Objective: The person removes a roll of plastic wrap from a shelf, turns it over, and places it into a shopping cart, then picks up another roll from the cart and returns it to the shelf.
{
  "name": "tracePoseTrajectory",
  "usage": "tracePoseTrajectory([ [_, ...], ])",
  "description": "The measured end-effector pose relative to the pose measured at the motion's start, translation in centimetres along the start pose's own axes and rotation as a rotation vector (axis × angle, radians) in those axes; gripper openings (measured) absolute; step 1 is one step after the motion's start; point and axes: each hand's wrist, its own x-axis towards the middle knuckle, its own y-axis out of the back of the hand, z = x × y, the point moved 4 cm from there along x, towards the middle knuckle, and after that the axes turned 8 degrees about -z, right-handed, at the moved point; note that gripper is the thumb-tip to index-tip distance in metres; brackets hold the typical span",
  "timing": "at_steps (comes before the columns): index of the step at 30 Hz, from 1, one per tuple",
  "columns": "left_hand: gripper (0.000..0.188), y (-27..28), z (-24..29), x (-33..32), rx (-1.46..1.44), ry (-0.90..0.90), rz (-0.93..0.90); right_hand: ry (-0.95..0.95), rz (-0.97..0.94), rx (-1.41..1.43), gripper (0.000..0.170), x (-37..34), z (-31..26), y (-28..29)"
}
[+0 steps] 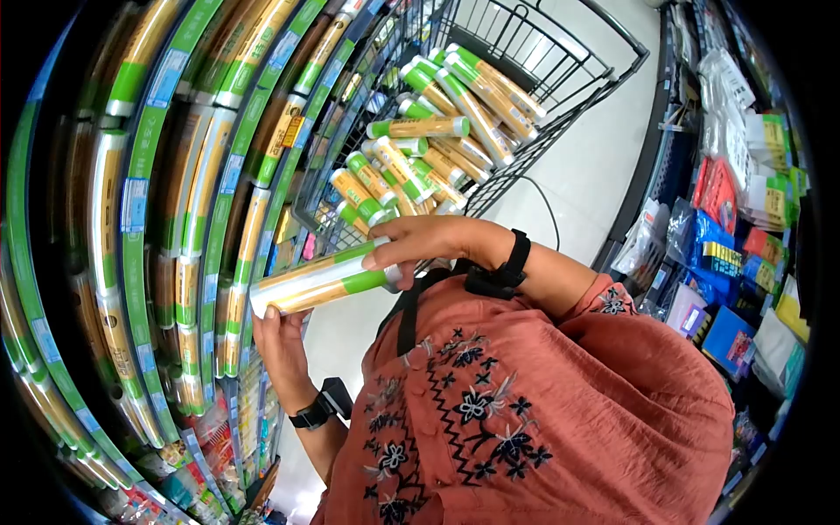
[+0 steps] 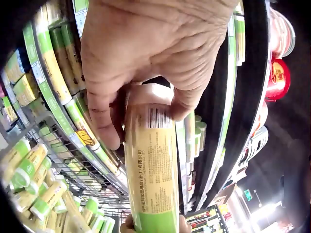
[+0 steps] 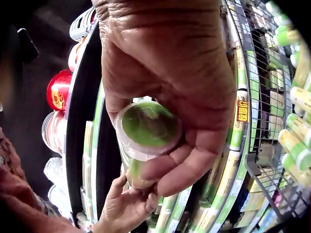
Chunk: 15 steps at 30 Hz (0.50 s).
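The person held 1 wrapped roll (image 1: pixel 306 287) between 2 hands, near the closest edge of the wire cart (image 1: pixel 644 54) and beside the shelf (image 1: pixel 134 166). The left hand (image 1: pixel 284 354) gripped the plain end, fingers and thumb partly curled on opposite sides, near the barcode (image 2: pixel 159 118). The right hand (image 1: pixel 429 241) gripped the green end, its fingers bent closely round it. Held at both ends, the roll seemed well supported, with much of its middle uncovered. Similar rolls (image 1: pixel 418 128) lay in the cart at various angles, seemingly placed loosely.
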Motion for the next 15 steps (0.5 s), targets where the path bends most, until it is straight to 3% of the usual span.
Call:
tracePoseTrajectory([
  [3, 0.051, 0.4, 1.0, -0.4, 0.0, -0.008, 0.037, 0.066, 0.037, -0.01, 0.072, 1.0, -0.6, -1.2],
  [4, 0.05, 1.3, 0.6, -0.3, 0.002, -0.006, 0.048, 0.103, 0.08, -0.059, 0.061, 0.7, -1.6, -1.6],
  [7, 0.049, 2.9, 0.5, 0.1, -0.031, -0.012, 0.041, 0.317, 0.129, 0.049, 0.061, 1.5, -2.2, -2.1],
  [11, 0.047, 3.7, 1.4, 1.1, -0.098, -0.088, 0.03, 0.392, 0.264, 0.013, 0.066, 1.8, -4.5, -3.1],
  [15, 0.047, 4.9, 3.5, 0.8, -0.121, -0.169, -0.011, 0.481, 0.281, 0.041, 0.063, 2.3, -6.4, -4.3],
])
